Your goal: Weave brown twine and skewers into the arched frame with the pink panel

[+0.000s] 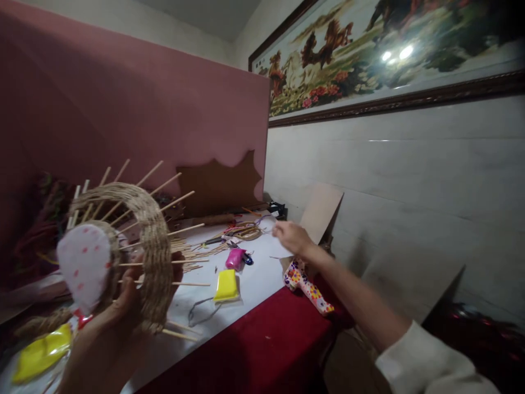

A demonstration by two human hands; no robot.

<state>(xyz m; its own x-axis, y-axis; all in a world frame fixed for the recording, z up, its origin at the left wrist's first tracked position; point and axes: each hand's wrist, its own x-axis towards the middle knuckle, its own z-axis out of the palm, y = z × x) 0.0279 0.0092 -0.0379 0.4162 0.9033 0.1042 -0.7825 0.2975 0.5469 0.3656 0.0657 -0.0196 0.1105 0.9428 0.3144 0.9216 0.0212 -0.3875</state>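
Observation:
My left hand (118,323) grips a round twine weaving (158,251) built on thin wooden sticks that fan outward. A teardrop-shaped white piece with pink dots (84,268) sits at its near side, edged with twine. Out to the right, over the far part of the table, my right hand (293,238) is raised with its fingers curled together. Whatever it pinches is too small or blurred to make out. Below that hand lies a flower-patterned glue gun-shaped object (307,287) at the table's edge.
On the white-covered table (262,290) lie yellow (226,285) and pink packets (234,259), loose sticks (197,251), pliers (217,239) and cords. Another yellow packet (43,353) is at lower left. A red cloth (246,350) covers the front edge. Brown board (221,186) leans behind.

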